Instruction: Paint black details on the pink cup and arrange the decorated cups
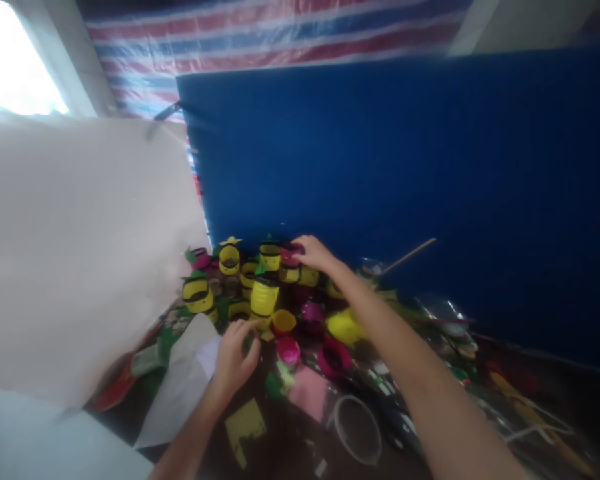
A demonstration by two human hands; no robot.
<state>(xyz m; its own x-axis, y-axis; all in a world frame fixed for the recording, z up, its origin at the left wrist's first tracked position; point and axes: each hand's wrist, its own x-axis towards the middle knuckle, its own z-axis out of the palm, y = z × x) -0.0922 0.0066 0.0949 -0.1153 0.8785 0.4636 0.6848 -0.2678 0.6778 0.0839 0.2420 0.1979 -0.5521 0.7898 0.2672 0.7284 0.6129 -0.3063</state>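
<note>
My right hand [313, 255] reaches to the back of the crowded table, its thumb and fingers pinched on the rim of a dark pink cup-like ring [290, 254]. Yellow bands with black trim, such as this one [270, 256], stand beside it. My left hand [236, 353] hovers lower down, fingers curved and apart, with nothing visible in it. Just above that hand stands a yellow ribbed container [265, 297] with a dark top. To its right are an orange cup [283, 323] and a small bright pink cup [288, 351].
A pink sheet [310, 393], a white ring [357, 430] and a torn yellow sheet [245, 427] lie in front. White paper [180, 387] is at left. A thin stick [409, 256] pokes up at right. A blue board [390, 153] and a white panel [80, 247] stand behind.
</note>
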